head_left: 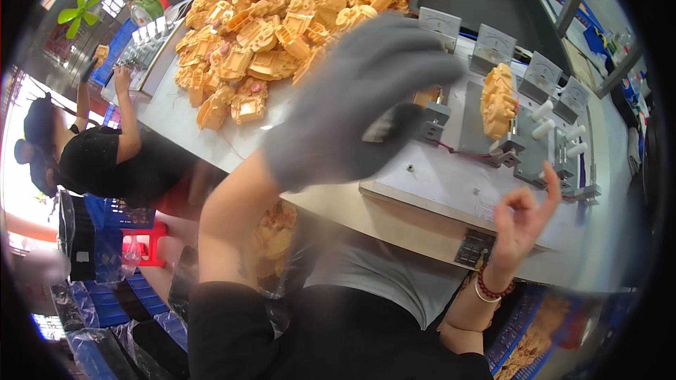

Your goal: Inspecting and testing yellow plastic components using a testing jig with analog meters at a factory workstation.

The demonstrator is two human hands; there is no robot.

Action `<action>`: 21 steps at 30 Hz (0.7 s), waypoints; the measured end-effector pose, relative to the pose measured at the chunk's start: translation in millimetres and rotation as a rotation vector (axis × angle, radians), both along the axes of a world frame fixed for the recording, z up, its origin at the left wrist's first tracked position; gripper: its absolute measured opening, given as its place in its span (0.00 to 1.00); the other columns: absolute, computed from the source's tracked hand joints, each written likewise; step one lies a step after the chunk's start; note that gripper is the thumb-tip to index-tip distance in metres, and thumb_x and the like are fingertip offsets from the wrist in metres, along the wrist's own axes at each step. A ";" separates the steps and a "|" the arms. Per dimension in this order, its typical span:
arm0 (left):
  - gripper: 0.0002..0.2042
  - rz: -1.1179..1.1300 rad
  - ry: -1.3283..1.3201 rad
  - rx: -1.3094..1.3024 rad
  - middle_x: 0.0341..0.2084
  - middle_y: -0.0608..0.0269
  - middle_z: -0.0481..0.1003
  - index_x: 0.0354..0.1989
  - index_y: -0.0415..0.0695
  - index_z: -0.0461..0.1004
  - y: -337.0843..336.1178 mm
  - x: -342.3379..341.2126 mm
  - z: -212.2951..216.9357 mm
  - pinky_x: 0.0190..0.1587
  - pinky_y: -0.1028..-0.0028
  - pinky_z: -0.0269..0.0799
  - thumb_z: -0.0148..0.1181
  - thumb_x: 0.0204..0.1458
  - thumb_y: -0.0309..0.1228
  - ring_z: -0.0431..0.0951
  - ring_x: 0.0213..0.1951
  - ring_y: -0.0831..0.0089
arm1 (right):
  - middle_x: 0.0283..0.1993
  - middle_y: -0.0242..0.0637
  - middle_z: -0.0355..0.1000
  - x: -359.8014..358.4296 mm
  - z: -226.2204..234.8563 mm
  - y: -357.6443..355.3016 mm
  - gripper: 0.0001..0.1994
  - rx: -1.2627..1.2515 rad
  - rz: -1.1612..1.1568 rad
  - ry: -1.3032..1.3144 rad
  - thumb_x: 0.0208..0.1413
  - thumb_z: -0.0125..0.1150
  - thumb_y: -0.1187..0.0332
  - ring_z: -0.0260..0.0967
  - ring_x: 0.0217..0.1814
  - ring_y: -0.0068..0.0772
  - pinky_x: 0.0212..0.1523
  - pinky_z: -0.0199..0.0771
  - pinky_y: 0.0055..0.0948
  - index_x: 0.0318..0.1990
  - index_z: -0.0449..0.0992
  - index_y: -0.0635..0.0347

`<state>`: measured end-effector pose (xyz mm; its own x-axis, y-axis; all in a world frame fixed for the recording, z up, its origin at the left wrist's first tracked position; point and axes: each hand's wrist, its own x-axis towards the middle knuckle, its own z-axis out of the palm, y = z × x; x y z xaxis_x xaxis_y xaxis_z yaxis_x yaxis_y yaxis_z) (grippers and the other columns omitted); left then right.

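Note:
My left hand [352, 102], in a grey glove, is blurred by motion above the bench, between a heap of parts and a test fixture. Its thumb and fingers curve apart. A bit of orange-yellow plastic [425, 96] shows by the fingertips; whether they hold it I cannot tell. On the fixture [539, 144] a yellow moulded plastic part [498, 102] stands upright among metal blocks and white pegs. My bare right hand [524, 214] is at the fixture's near edge, index finger stretched out and the others bent, with nothing seen in it.
A large heap of yellow plastic parts [260, 35] covers the bench's far left. Several analog meters [493, 48] line the fixture's back, before a black tray [493, 7] with a few parts. Another person [91, 155] works at left. A red stool [148, 243] and blue crates stand below.

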<state>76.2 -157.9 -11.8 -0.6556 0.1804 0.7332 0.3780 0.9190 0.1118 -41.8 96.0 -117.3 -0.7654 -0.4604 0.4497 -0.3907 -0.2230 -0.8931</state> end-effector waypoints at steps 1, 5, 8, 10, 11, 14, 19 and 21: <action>0.24 0.302 0.041 0.004 0.52 0.51 0.72 0.52 0.37 0.69 -6.3 35.1 -5.9 0.61 0.62 0.63 0.63 0.42 0.17 0.72 0.56 0.55 | 0.27 0.29 0.63 -1.2 2.0 6.2 0.34 -0.012 -0.077 0.065 0.46 0.53 0.81 0.57 0.30 0.16 0.34 0.56 0.15 0.65 0.55 0.68; 0.30 1.128 0.349 0.271 0.54 0.52 0.69 0.59 0.38 0.64 -101.6 169.7 -102.2 0.61 0.67 0.62 0.67 0.46 0.25 0.68 0.57 0.62 | 0.25 0.29 0.61 -30.2 -4.0 33.2 0.33 -0.100 -0.155 0.128 0.47 0.51 0.78 0.53 0.27 0.17 0.32 0.52 0.16 0.64 0.54 0.73; 0.41 1.380 0.154 1.161 0.53 0.46 0.71 0.62 0.38 0.57 -112.3 193.0 -144.5 0.53 0.63 0.71 0.72 0.40 0.38 0.74 0.53 0.58 | 0.25 0.29 0.58 -39.3 -0.1 44.8 0.31 -0.069 -0.393 0.090 0.49 0.50 0.74 0.50 0.26 0.18 0.31 0.49 0.18 0.62 0.56 0.76; 0.37 1.393 -0.045 0.797 0.45 0.52 0.75 0.61 0.42 0.59 -148.6 209.2 -192.9 0.50 0.64 0.73 0.69 0.41 0.37 0.77 0.47 0.60 | 0.25 0.28 0.56 -45.4 2.4 55.7 0.30 -0.052 -0.461 0.183 0.51 0.48 0.73 0.48 0.26 0.19 0.33 0.49 0.20 0.63 0.56 0.78; 0.32 1.350 0.018 0.712 0.44 0.56 0.76 0.57 0.42 0.64 -168.3 224.9 -217.3 0.49 0.67 0.73 0.68 0.42 0.37 0.77 0.45 0.65 | 0.32 0.34 0.63 -67.2 -6.5 82.4 0.29 -0.045 -0.316 0.173 0.52 0.50 0.73 0.56 0.32 0.23 0.39 0.56 0.22 0.63 0.57 0.74; 0.19 1.206 0.114 0.961 0.39 0.54 0.79 0.48 0.43 0.73 -134.1 186.5 -163.4 0.44 0.69 0.74 0.67 0.48 0.34 0.80 0.42 0.63 | 0.27 0.31 0.58 -72.5 -11.7 75.1 0.26 -0.008 -0.399 0.253 0.53 0.47 0.72 0.53 0.29 0.24 0.38 0.57 0.20 0.59 0.63 0.79; 0.19 1.291 0.216 0.934 0.37 0.55 0.79 0.47 0.43 0.73 -121.9 191.5 -168.0 0.42 0.70 0.73 0.68 0.48 0.36 0.80 0.39 0.69 | 0.27 0.32 0.56 -74.6 -23.7 61.5 0.25 0.039 -0.337 0.324 0.54 0.45 0.72 0.51 0.29 0.23 0.39 0.56 0.22 0.59 0.63 0.79; 0.18 1.140 0.517 0.959 0.36 0.56 0.80 0.46 0.43 0.72 -122.4 201.4 -187.0 0.41 0.70 0.73 0.67 0.50 0.35 0.79 0.38 0.71 | 0.30 0.35 0.60 -87.6 -33.4 76.2 0.25 0.074 -0.308 0.275 0.55 0.47 0.70 0.56 0.32 0.25 0.43 0.59 0.24 0.59 0.63 0.77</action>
<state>277.6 -280.3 -198.8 0.2305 -0.8581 0.4588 -0.2560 0.4014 0.8794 -129.4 172.2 -150.7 -0.7287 -0.2671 0.6306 -0.6549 0.0025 -0.7557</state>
